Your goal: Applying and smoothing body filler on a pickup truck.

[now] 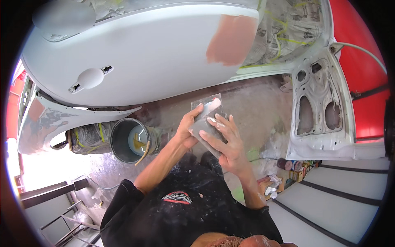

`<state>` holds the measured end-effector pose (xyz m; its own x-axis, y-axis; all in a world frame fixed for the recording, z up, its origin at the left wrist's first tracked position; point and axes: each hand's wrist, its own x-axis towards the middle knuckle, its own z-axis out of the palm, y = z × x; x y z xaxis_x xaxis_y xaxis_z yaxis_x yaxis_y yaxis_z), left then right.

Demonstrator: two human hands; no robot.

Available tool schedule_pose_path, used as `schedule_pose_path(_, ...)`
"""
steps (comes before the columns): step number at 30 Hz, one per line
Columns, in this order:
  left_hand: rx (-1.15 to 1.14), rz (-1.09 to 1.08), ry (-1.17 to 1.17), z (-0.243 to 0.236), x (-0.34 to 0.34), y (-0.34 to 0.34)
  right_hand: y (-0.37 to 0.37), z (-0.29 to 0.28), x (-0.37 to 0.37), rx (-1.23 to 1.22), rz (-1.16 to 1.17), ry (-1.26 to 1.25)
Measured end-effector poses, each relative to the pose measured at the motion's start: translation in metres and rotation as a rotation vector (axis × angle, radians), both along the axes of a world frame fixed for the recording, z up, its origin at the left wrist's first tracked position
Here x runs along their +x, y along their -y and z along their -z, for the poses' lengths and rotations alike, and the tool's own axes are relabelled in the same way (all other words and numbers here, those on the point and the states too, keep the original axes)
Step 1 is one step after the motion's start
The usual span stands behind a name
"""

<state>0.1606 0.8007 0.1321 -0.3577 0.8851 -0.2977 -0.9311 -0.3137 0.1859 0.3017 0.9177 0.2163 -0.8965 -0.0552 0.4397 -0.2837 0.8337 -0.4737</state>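
My left hand (189, 127) grips the left edge of a flat grey board (198, 103), its thumb along the rim. A pinkish-white smear of putty (212, 106) lies near the board's upper right corner. My right hand (226, 142) is closed on the lower part, a darker flat grey plate (198, 128), with whitish residue on its fingers. Whether that plate is a separate spreader is hard to tell. Ahead hangs a pale grey car door panel (152, 49) with a pinkish filler patch (232, 40) at its upper right.
Left of my arms stands a dark bucket (117, 142) with cloudy liquid and a yellowish object inside. A primed fender (45, 119) is at far left. An open white door frame (325, 99) stands right, near a box of supplies (269, 185). Taped paper (284, 41) covers the upper right opening.
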Motion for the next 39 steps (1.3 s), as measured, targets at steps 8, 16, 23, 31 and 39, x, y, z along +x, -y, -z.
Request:
schedule_pose_path(8, -0.072, -0.025, -0.117, -0.037, -0.021, 0.034, -0.071, 0.008, 0.026, 0.291, 0.231, 0.194)
schedule_pose_path(16, -0.347, 0.263, -0.677, -0.067, -0.074, 0.023, -0.043, -0.047, 0.01, 0.301, 0.095, -0.021)
schedule_pose_path(23, -0.32, 0.364, -0.712, -0.068, -0.082, 0.002, -0.033, -0.035, -0.014, 0.344, 0.028, 0.0)
schedule_pose_path(31, -0.584, 0.004, -0.73, -0.008, -0.082, 0.017, -0.071, 0.032, -0.025, -0.053, 0.0, 0.267)
schedule_pose_path(39, -0.764, 0.008, -0.284, 0.115, 0.01, 0.03, -0.147, 0.059, -0.127, 0.048, 0.389, -0.187)
